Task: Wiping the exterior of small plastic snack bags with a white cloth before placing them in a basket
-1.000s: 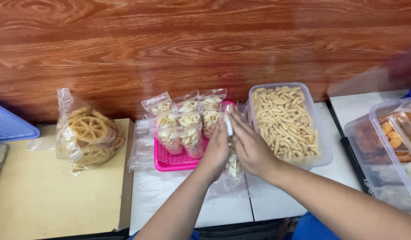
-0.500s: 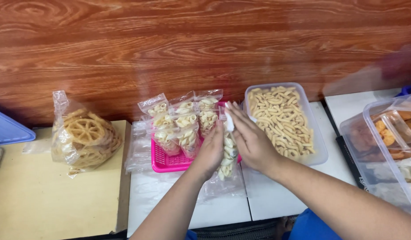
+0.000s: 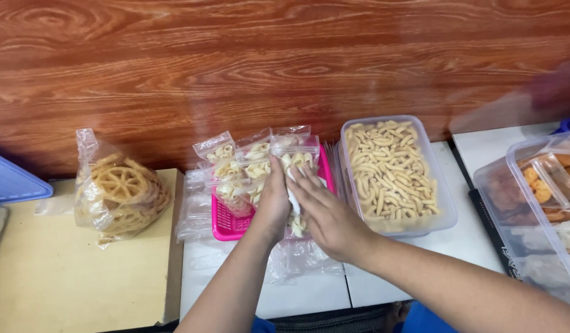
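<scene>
While both forearms reach up from the bottom edge of the view, the left hand (image 3: 274,203) and the right hand (image 3: 327,216) meet over a small clear packet of pale snack pieces (image 3: 297,223), which lies at the near right edge of a pink plastic basket (image 3: 226,227). The left hand presses flat along the packet's left side with its fingers together and extended; the right hand lies over it from the right, fingers narrow and stretched toward the packet's top. Whether either hand actually pinches the film cannot be told, since the palms cover most of it. Under the wrists, empty clear bags (image 3: 300,259) lie flat on the white table (image 3: 309,296).

Just beyond the fingertips, more filled packets (image 3: 251,157) stand in rows in the pink basket, leaning against one another. Touching the basket's right side is a clear rectangular tub (image 3: 445,213) full of short curled snack sticks. Well apart on the left, a tied clear bag of wheel-shaped crackers (image 3: 119,197) sits on a pale yellow board (image 3: 57,283), with a blue lid (image 3: 13,182) at the far left edge. At the right edge, another clear container (image 3: 531,203) holds orange and pale pieces. A reddish wood-grain wall (image 3: 266,61) runs behind everything.
</scene>
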